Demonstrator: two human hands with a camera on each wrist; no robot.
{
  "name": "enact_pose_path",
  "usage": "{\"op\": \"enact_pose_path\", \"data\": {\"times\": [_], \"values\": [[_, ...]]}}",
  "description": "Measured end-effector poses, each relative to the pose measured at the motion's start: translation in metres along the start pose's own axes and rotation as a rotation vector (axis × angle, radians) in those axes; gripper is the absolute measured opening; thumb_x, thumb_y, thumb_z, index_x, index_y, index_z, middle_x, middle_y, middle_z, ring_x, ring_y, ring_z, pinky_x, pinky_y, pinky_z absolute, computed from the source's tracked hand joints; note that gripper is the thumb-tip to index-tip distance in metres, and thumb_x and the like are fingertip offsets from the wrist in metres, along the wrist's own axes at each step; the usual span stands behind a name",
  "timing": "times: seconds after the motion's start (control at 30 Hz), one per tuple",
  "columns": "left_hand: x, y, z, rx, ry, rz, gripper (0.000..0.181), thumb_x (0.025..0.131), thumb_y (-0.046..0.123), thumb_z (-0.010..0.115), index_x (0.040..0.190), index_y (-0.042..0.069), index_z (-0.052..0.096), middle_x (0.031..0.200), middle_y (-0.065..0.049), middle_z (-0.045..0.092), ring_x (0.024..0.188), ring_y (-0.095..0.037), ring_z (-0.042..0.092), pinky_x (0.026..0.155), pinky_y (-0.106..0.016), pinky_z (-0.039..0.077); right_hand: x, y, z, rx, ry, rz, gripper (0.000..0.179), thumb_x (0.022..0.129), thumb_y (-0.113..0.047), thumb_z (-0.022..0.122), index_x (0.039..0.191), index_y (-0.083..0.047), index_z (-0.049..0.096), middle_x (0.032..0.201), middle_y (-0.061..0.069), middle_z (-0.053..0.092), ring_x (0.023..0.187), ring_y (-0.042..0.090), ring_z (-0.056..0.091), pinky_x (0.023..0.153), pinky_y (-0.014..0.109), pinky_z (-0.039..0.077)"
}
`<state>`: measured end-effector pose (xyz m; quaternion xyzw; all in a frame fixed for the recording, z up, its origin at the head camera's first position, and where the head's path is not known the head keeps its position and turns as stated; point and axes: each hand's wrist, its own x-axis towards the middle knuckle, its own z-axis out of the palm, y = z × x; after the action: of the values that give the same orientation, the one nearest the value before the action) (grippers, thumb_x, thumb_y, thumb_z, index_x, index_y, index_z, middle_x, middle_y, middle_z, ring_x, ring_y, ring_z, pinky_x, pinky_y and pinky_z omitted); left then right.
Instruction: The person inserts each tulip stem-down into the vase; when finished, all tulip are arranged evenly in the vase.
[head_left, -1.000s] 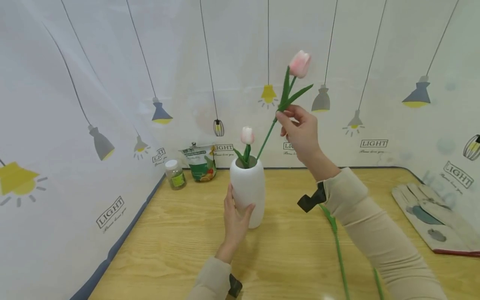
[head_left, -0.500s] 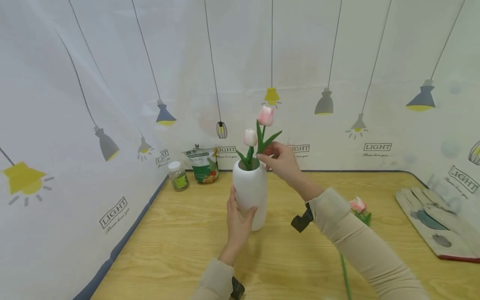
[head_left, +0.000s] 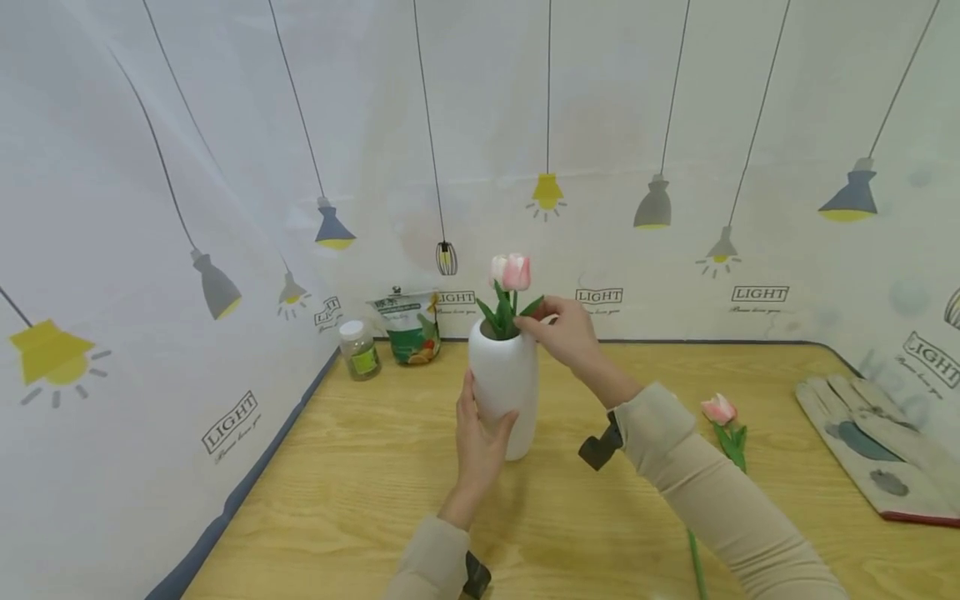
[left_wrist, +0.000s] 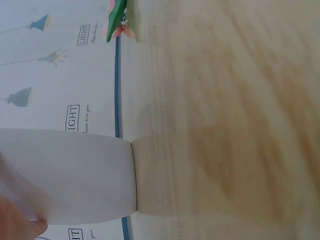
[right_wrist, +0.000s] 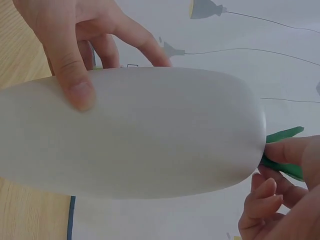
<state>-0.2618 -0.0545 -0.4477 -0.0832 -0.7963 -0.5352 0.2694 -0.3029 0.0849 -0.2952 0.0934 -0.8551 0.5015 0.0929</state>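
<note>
A white vase point(head_left: 504, 383) stands upright on the table, gripped around its left side by my left hand point(head_left: 480, 446). In the right wrist view the thumb of that left hand point(right_wrist: 75, 55) presses on the vase wall. My right hand point(head_left: 564, 333) pinches a pink tulip point(head_left: 516, 272) low on its green leaves, right at the vase mouth. The stem below is hidden inside the vase. Behind it a paler tulip point(head_left: 498, 268) also stands in the vase, partly covered by the pink bloom. Green leaves point(right_wrist: 285, 134) show by the right fingers in the right wrist view.
On the wooden table point(head_left: 337, 500), another pink tulip point(head_left: 720, 410) lies to the right, its stem partly under the right sleeve. Work gloves point(head_left: 873, 442) lie at the far right. A small jar point(head_left: 360, 352) and a green-and-white pouch point(head_left: 408, 329) stand at the back left.
My right hand has come down and left with the pink tulip, whose stem has sunk into the vase until its bloom stands beside the paler one. My left hand keeps its grip on the vase.
</note>
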Motion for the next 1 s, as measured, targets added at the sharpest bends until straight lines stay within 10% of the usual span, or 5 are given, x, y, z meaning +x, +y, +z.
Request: {"op": "enact_pose_path", "data": {"times": [0.67,1.0], "values": [[-0.001,0.002,0.001,0.013,0.009,0.018,0.081,0.08,0.034,0.062,0.142,0.025,0.012,0.138,-0.015,0.031,0.122,-0.035,0.038,0.091,-0.053,0.041,-0.005,0.013,0.0,-0.067,0.055,-0.058,0.027,0.078,-0.035,0.062,0.086,-0.009,0.063,0.092,0.007,0.063,0.072,0.019,0.053,0.056,0.024,0.044],[-0.002,0.003,0.006,-0.006,0.033,-0.029,0.083,0.078,0.023,0.067,0.142,0.024,0.014,0.135,-0.017,0.033,0.12,-0.038,0.04,0.092,-0.054,0.04,-0.029,0.103,-0.081,-0.134,0.1,-0.017,0.031,0.084,-0.034,0.057,0.099,-0.008,0.064,0.097,0.014,0.064,0.079,0.021,0.059,0.06,0.024,0.049]]}}
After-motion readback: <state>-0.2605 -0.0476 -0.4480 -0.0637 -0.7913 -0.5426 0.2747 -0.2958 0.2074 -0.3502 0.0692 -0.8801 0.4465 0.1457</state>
